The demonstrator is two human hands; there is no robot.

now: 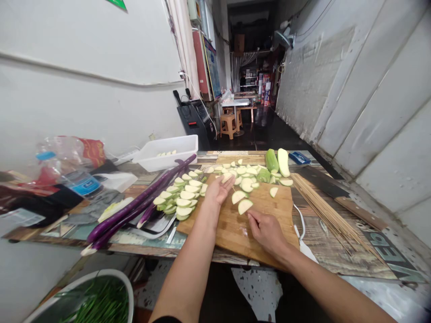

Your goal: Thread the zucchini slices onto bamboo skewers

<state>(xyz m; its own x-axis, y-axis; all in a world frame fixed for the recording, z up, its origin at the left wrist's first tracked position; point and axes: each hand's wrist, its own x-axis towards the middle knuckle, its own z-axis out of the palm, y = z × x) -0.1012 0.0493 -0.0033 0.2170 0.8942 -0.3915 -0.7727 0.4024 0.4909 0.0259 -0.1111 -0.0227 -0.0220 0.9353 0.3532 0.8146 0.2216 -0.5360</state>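
Observation:
My left hand (218, 189) lies palm up and open on the wooden cutting board (259, 224), with a pale vegetable slice (227, 176) resting at its fingertips. My right hand (266, 229) is on the board, fingers drawn together at a half-round slice (244, 206); another slice (237, 196) lies just beyond. Many pale green slices (183, 197) are piled on the board's left side and across its far edge. Two halved green vegetables (278, 161) lie at the far right of the board.
Long purple eggplants (141, 202) lie left of the board. Bamboo skewers (323, 206) and a cleaver (323, 183) lie to the right. A white tub (168, 152) stands behind, bottles and bags (63, 166) at left, and a bowl of greens (94, 300) below the table.

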